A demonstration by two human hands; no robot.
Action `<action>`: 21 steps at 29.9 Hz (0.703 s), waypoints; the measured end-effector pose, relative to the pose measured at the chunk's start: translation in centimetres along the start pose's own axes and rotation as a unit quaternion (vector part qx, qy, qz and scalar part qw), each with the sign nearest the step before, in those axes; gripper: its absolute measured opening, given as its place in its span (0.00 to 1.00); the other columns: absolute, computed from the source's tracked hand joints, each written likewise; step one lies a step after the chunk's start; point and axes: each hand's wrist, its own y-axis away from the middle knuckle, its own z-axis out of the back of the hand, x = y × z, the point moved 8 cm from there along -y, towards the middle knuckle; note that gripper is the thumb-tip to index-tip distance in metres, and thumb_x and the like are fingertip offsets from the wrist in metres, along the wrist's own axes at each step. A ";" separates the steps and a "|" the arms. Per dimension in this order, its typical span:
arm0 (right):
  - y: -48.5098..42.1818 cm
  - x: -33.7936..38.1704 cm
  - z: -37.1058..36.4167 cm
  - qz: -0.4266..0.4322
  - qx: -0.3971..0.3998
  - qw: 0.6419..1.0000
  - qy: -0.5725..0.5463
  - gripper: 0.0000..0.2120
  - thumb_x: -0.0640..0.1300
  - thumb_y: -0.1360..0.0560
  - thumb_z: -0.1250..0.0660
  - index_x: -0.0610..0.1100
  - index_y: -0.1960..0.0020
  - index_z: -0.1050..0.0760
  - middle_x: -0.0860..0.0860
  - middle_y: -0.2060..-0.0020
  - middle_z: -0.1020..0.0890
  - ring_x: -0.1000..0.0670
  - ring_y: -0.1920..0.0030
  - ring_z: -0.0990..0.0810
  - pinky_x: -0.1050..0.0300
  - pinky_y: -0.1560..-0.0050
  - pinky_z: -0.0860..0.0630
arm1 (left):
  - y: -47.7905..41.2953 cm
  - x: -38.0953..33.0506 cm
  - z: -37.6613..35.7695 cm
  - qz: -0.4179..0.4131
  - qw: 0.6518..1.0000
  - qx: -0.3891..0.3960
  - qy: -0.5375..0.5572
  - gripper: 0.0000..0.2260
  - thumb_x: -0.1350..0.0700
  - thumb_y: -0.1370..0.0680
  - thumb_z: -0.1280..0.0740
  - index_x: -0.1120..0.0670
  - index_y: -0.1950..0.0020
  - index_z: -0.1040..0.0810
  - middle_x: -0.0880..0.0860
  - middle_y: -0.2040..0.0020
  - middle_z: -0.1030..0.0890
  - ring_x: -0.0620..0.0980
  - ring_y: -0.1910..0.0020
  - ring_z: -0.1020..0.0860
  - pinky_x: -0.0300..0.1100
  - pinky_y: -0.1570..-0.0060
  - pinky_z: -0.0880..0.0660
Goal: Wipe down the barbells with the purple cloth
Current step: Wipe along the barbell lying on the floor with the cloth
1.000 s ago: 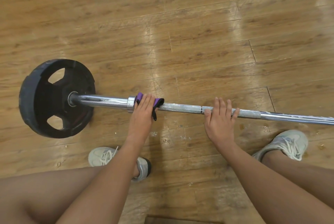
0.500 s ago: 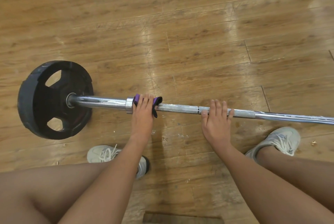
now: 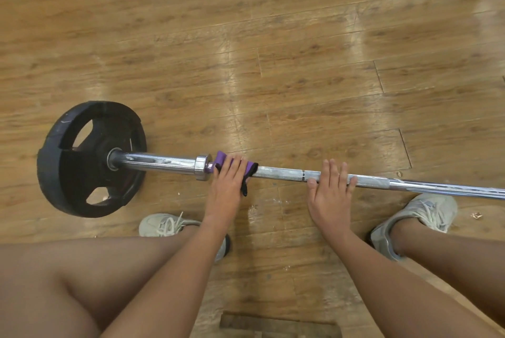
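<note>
Head camera, looking down past bare knees: a barbell (image 3: 284, 173) lies across a wooden plank floor (image 3: 300, 51), its black weight plate (image 3: 82, 163) standing on edge at the bar's left end. Just right of the plate runs the smooth chrome sleeve, ending at a shiny collar (image 3: 202, 167). Immediately beyond that collar, further from the plate, the purple cloth (image 3: 222, 158) is wrapped over the bar, with a black trimmed edge hanging off its near side. The left hand (image 3: 228, 184) lies on top of the cloth, fingers stretched across it and pressing it to the bar; the thumb is hidden, so whether the hand closes underneath cannot be told. Further from the plate again, well apart from the left hand, the right hand (image 3: 332, 190) rests flat on the bare knurled shaft, fingers straight and close together, thumb lying alongside the bar, gripping nothing. The shaft carries on away from the plate and out of the picture. On the near side of the bar, a pale laced sneaker (image 3: 161, 225) sits nearer the plate and a second sneaker (image 3: 418, 214) far from it, with small pale flecks (image 3: 254, 207) on the boards between them.
</note>
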 end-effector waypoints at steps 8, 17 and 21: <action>2.4 -0.3 0.0 -0.004 -0.001 1.000 0.002 0.30 0.55 0.16 0.50 0.40 0.19 0.43 0.43 0.21 0.39 0.41 0.19 0.50 0.40 0.21 0.59 | 0.8 2.0 0.9 0.086 0.993 -0.055 0.058 0.27 0.66 0.19 0.36 0.53 0.20 0.36 0.51 0.20 0.36 0.49 0.20 0.43 0.53 0.20 0.51; 4.8 -0.5 -0.3 -0.011 -0.013 1.000 0.003 0.30 0.54 0.16 0.48 0.39 0.19 0.44 0.42 0.20 0.40 0.40 0.19 0.50 0.37 0.21 0.55 | 4.4 -1.8 -1.1 0.063 0.997 -0.024 0.045 0.28 0.58 0.17 0.37 0.52 0.18 0.42 0.49 0.18 0.44 0.49 0.19 0.50 0.52 0.23 0.56; 5.6 -0.6 -0.5 -0.014 -0.005 1.000 0.001 0.30 0.54 0.16 0.49 0.39 0.19 0.44 0.42 0.20 0.40 0.39 0.19 0.50 0.36 0.21 0.54 | 4.6 1.1 -0.6 0.085 0.993 -0.046 0.063 0.30 0.65 0.19 0.37 0.52 0.19 0.41 0.47 0.19 0.43 0.44 0.20 0.52 0.50 0.21 0.55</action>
